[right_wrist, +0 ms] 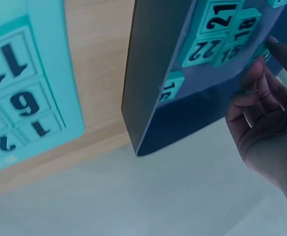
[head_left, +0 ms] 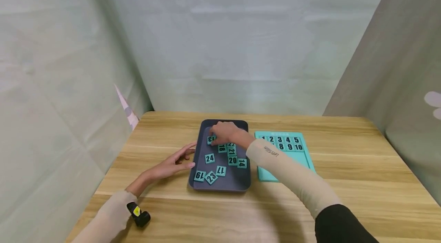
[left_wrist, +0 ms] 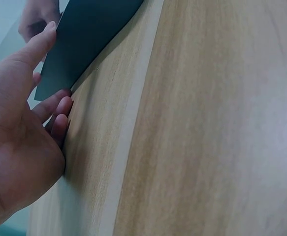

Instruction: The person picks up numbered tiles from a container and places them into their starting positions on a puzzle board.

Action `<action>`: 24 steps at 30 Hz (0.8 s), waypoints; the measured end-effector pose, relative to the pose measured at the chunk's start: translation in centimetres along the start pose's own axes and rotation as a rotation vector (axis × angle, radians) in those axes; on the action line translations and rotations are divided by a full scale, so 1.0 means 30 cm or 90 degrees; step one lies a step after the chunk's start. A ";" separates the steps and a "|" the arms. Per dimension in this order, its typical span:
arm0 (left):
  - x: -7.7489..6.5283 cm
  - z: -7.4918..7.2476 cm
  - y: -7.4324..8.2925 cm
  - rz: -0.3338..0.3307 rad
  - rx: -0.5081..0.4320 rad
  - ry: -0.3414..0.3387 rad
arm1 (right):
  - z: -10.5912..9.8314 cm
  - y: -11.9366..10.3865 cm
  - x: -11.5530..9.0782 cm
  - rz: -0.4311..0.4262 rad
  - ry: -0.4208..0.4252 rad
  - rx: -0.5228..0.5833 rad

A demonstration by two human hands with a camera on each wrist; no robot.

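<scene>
A dark tray (head_left: 237, 182) holds several loose teal number tiles, among them 24 (head_left: 209, 158), 19 (head_left: 200, 175) and 20 (head_left: 232, 160). Over the tray's far left part, my right hand (head_left: 225, 132) pinches the number 13 tile (head_left: 211, 140) between thumb and fingers; the right wrist view shows that tile (right_wrist: 264, 52) partly covered by the fingers. My left hand (head_left: 171, 164) rests against the tray's left side, thumb at the rim and fingers loosely bent by the wall. To the right lies a teal number board (head_left: 298, 157) with tiles in its upper rows.
Both things lie on a wooden table (head_left: 358, 181). A black strap device (head_left: 139, 215) sits on the left wrist. Pale curtains (head_left: 241, 44) hang behind and beside the table. The right forearm crosses over the board and hides part of it.
</scene>
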State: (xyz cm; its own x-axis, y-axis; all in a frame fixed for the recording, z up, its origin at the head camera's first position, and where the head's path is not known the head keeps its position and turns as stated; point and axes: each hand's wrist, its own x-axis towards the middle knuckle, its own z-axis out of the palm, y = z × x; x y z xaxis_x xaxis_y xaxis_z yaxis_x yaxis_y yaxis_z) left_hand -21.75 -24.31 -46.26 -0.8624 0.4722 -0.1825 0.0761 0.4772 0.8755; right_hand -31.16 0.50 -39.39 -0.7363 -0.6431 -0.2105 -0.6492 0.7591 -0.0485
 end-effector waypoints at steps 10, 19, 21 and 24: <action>0.007 -0.002 -0.014 0.013 0.009 -0.004 | -0.019 0.053 -0.145 -0.023 0.037 0.000; 0.013 -0.022 -0.009 0.005 0.016 0.000 | -0.035 0.119 -0.337 -0.062 0.096 0.017; 0.014 -0.023 -0.004 0.011 0.018 -0.003 | -0.031 0.140 -0.387 -0.053 0.109 0.008; 0.011 -0.026 0.000 0.016 0.017 -0.002 | -0.014 0.172 -0.454 -0.030 0.108 0.006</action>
State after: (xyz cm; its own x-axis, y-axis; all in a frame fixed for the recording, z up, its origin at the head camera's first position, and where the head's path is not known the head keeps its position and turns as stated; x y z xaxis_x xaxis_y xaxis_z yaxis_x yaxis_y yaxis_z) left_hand -22.42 -24.72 -45.97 -0.8586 0.4862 -0.1624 0.1107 0.4853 0.8673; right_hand -24.56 13.14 -36.37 -0.7268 -0.6857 -0.0400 -0.6830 0.7276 -0.0643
